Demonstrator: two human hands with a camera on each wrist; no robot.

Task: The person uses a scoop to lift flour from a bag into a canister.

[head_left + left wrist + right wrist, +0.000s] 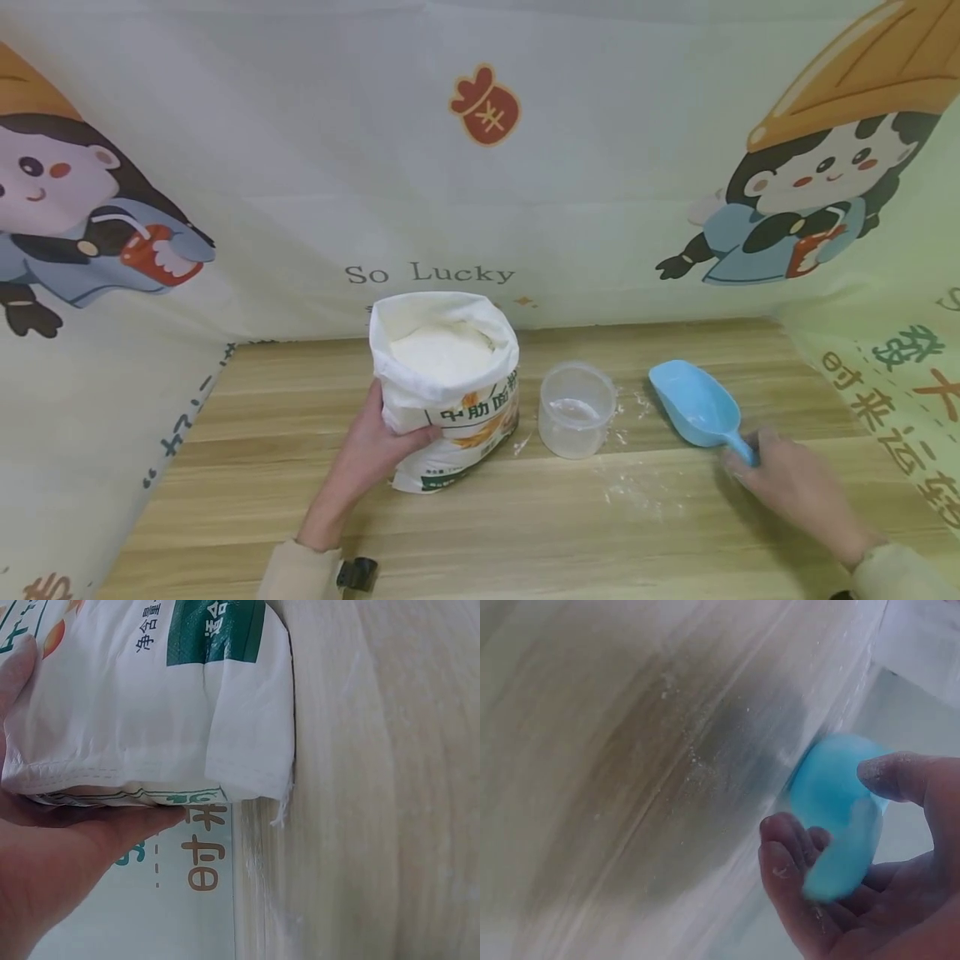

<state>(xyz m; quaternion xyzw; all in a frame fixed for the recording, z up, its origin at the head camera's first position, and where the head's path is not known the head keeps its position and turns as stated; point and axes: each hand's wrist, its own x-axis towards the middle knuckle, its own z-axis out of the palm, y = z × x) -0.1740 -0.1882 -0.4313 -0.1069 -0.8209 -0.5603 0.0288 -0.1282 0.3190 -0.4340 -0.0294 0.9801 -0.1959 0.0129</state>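
Flour bag (468, 442) stands open-topped left of centre on the worktop (540, 542), white flour (442, 350) showing inside, with the left hand (386, 446) clamped on its left side, thumb in front. Just right of it sits a clear cup (576, 437), and farther right, past scattered white powder (637, 487), the right hand (787, 479) has its fingers curled round the handle of a blue scoop (693, 404).

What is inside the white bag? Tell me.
Pale powder shows inside the open white bag; whatever lies deeper is hidden by the powder's surface and the bag's sides.
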